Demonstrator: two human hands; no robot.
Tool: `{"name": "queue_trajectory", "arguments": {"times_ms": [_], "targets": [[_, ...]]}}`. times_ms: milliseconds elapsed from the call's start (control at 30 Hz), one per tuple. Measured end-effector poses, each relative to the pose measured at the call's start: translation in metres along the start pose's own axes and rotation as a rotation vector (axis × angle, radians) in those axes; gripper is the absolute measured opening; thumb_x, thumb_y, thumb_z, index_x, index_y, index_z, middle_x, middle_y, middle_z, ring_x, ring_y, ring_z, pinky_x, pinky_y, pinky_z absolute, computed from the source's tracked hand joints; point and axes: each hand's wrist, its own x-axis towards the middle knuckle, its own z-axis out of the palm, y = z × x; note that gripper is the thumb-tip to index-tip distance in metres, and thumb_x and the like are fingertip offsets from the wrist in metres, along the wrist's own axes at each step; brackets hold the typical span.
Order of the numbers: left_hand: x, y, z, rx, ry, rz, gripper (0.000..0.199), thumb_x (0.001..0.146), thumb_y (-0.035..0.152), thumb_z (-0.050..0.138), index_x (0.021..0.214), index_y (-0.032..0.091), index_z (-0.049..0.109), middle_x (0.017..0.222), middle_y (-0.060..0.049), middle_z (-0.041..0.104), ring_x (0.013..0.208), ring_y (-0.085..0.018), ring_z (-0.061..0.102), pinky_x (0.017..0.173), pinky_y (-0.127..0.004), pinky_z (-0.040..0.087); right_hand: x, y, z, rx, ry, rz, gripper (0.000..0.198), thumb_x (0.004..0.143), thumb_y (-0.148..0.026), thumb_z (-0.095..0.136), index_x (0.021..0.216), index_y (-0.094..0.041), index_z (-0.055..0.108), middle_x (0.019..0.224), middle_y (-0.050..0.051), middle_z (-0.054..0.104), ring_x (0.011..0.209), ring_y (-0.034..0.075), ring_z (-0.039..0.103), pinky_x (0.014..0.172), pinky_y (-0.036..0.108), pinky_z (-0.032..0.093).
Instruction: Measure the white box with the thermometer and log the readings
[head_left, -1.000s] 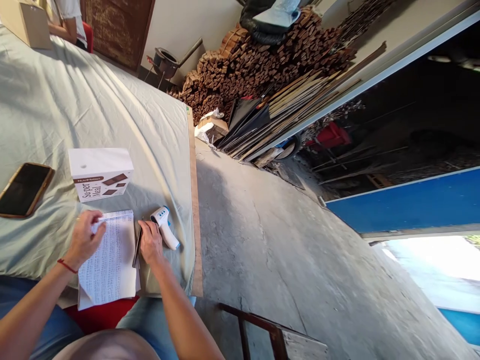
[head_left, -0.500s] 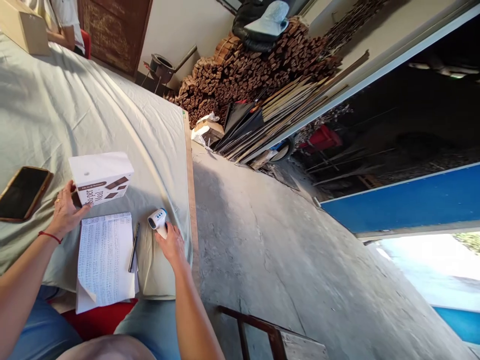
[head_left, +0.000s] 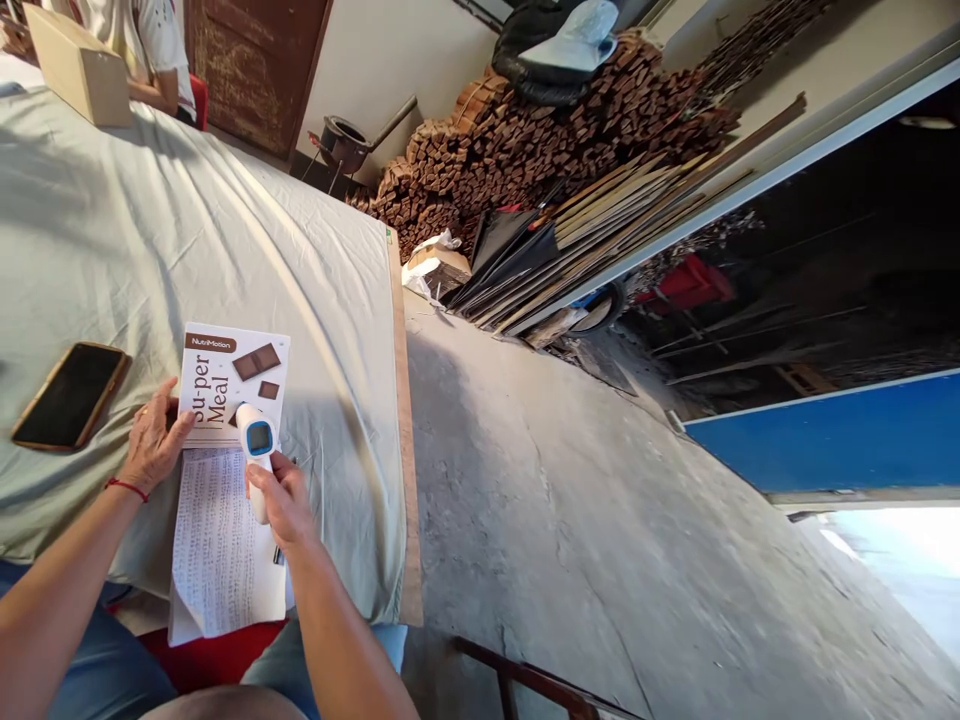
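My right hand (head_left: 281,500) is wrapped round the handle of a white infrared thermometer (head_left: 259,438) with a blue-rimmed display. Its head overlaps the lower part of a white box (head_left: 259,345) printed "NutriMotion Su-per Meal", whose printed face is turned toward me. At that box's lower left edge, my left hand (head_left: 156,435) grips it, thumb on the front and the other fingers partly hidden. Below the box lie sheets of paper (head_left: 225,550) covered in handwriting. A pen (head_left: 278,555) shows beside them, mostly covered by my right hand.
Left of the box, a phone (head_left: 71,397) lies on the pale cloth (head_left: 300,260) over the table. A cardboard box (head_left: 79,65) stands at the far end, near a seated person (head_left: 154,60). Stacked wood (head_left: 450,170) and concrete floor (head_left: 510,480) lie beyond the table's right edge.
The thermometer has moved left and up from the right of the pen to in front of the box. The box has been tipped so that its printed face shows more fully.
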Motion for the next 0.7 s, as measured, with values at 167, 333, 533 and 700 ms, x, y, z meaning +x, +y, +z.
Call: {"name": "queue_trajectory", "arguments": {"times_ms": [167,333,533,700], "targets": [[-0.0009,0.0073,-0.0021,0.049,-0.026,0.018,0.072,0.093,0.066,0.035,0.144,0.017,0.052,0.112,-0.012,0.075,0.111,-0.033,0.066,0.107,-0.05,0.044,-0.0021,-0.0019,0.0049,-0.023,-0.002,-0.027,0.043,0.072,-0.065,0.075,0.069,-0.026,0.057,0.061,-0.004,0.052,0.058,0.014,0.045,0.061,0.029,0.044],[-0.0015,0.0074,-0.0031,0.071,-0.056,0.03,0.072,0.094,0.065,0.034,0.146,0.019,0.052,0.115,-0.011,0.075,0.112,-0.033,0.065,0.108,-0.051,0.042,-0.0035,0.0004,0.0031,-0.013,-0.008,-0.014,0.047,0.071,-0.07,0.076,0.071,-0.026,0.059,0.062,-0.002,0.052,0.06,0.015,0.045,0.061,0.032,0.044],[-0.0011,0.0068,-0.0055,0.051,-0.106,0.068,0.072,0.092,0.066,0.045,0.145,0.019,0.051,0.113,-0.011,0.075,0.11,-0.035,0.066,0.108,-0.053,0.042,-0.0023,0.005,0.0028,0.021,0.014,-0.026,0.046,0.071,-0.068,0.076,0.069,-0.026,0.058,0.063,-0.002,0.051,0.06,0.016,0.046,0.061,0.031,0.044],[-0.0004,0.002,-0.0045,0.062,-0.101,0.097,0.079,0.084,0.068,0.059,0.144,0.019,0.049,0.121,-0.013,0.073,0.115,-0.038,0.066,0.106,-0.055,0.045,-0.0016,0.0061,0.0055,0.046,0.039,-0.003,0.044,0.067,-0.066,0.077,0.067,-0.026,0.058,0.06,-0.002,0.052,0.056,0.014,0.043,0.055,0.029,0.04]]}}
